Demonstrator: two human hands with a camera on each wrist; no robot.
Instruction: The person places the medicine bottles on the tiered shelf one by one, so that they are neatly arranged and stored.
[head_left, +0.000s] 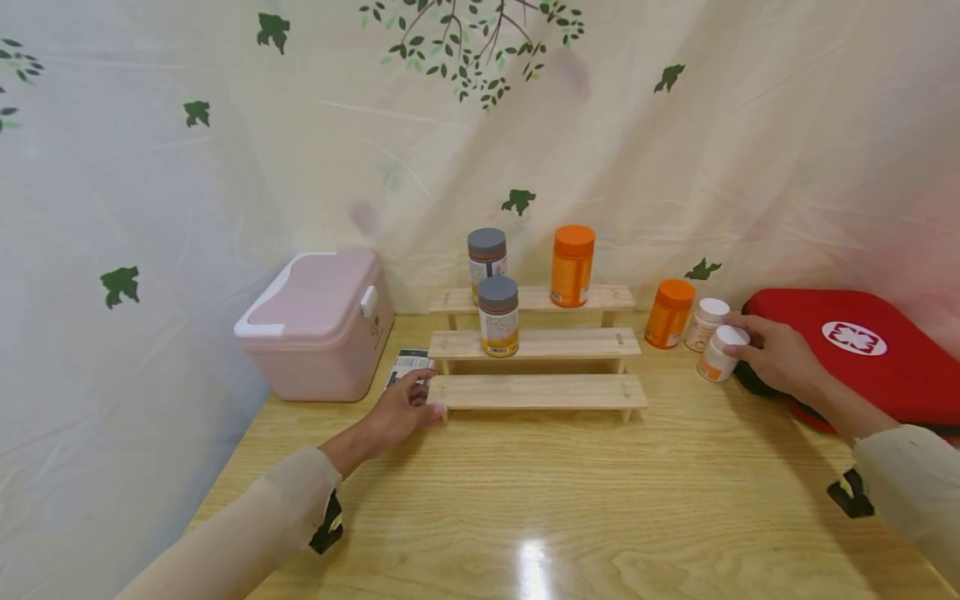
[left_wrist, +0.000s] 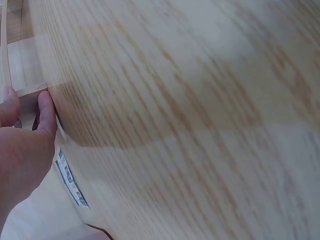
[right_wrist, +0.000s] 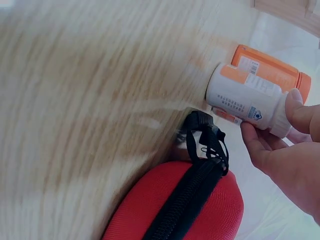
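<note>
My left hand [head_left: 397,410] pinches the left end of the lowest step of a three-tier wooden rack [head_left: 540,392]. In the left wrist view, thumb and fingers sit around the rack's leg [left_wrist: 33,93]. At the right, my right hand [head_left: 780,354] holds a small white pill bottle [head_left: 722,354] by its cap. The bottle stands upright, close over the table, with its orange-and-white label [right_wrist: 242,97] toward the wrist camera. Right behind it are another white bottle [head_left: 707,325] and an orange bottle [head_left: 671,314]. Two grey-capped bottles [head_left: 498,321] and an orange bottle [head_left: 573,267] stand on the rack's upper two tiers.
A pink lidded box [head_left: 322,333] stands left of the rack, with a small printed packet [head_left: 408,367] between them. A red zipped first-aid case [head_left: 840,358] lies at the right, beside my right hand. A patterned cloth [head_left: 420,167] hangs behind the wooden table [head_left: 487,500].
</note>
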